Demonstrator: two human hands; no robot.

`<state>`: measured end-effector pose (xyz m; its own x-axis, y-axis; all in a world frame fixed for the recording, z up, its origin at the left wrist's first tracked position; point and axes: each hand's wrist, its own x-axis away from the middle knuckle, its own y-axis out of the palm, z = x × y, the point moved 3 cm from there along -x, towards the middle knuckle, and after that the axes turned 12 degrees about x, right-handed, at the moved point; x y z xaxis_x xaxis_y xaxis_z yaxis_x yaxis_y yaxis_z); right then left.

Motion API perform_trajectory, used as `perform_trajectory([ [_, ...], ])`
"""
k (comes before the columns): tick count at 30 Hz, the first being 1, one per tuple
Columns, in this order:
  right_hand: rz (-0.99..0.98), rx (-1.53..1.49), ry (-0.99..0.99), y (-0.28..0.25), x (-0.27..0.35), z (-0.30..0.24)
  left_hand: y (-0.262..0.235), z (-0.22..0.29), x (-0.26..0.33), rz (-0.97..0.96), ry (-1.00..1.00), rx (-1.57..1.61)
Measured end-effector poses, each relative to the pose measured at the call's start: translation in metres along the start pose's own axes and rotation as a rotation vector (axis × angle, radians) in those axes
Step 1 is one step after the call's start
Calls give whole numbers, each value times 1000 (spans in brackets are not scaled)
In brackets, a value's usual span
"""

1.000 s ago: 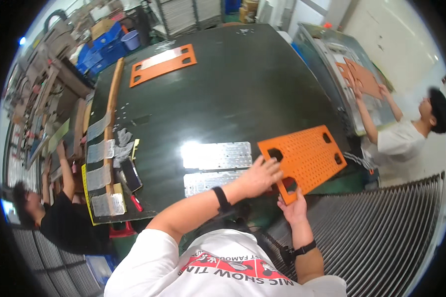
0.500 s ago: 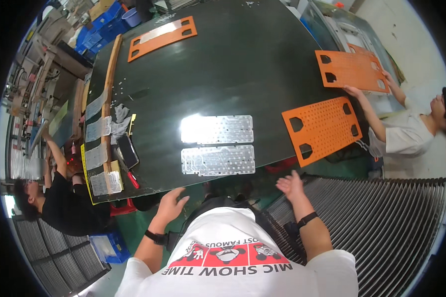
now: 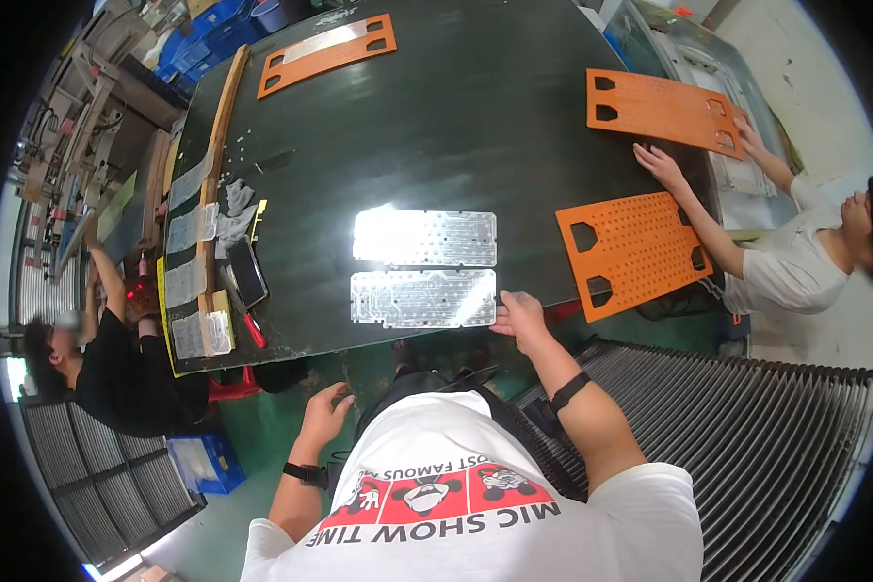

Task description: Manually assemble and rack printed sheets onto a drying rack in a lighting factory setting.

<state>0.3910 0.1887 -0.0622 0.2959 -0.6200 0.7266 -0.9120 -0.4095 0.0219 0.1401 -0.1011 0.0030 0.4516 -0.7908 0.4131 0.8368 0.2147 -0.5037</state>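
Note:
Two thin silvery plates with rows of small holes lie one behind the other near the front edge of the dark green table (image 3: 310, 175). My right hand (image 3: 521, 320) has its fingers closed on the right end of the near plate (image 3: 407, 299). Just beyond it, a narrow gap apart, is the far plate (image 3: 436, 240), its left part bright with glare. Away from the table, in front of my body, my left hand (image 3: 326, 413) holds nothing, its fingers loosely bent and apart.
An orange perforated board (image 3: 630, 252) overhangs the table's right edge. Beyond it a co-worker holds another orange board (image 3: 662, 112). Another orange board (image 3: 325, 56) lies far left. A wooden strip (image 3: 225, 126), phone (image 3: 247, 272) and red-handled tool (image 3: 253, 328) sit left; a ribbed metal rack (image 3: 727, 436) stands right.
My right hand has moved forward and left onto the near plate's right end, which has shifted slightly. My left hand has drawn back from the table edge. The co-worker's board has moved left.

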Motion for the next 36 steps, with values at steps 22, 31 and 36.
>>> perform_trajectory([
  [22,62,252,-133,7,-23,-11,-6,0,31,40,-102,-91],
  [31,95,350,-260,6,-25,2,-15,-15,25,-15,-113,-23],
  [36,334,679,-506,-4,-7,21,-29,-23,-5,-120,-18,-41],
])
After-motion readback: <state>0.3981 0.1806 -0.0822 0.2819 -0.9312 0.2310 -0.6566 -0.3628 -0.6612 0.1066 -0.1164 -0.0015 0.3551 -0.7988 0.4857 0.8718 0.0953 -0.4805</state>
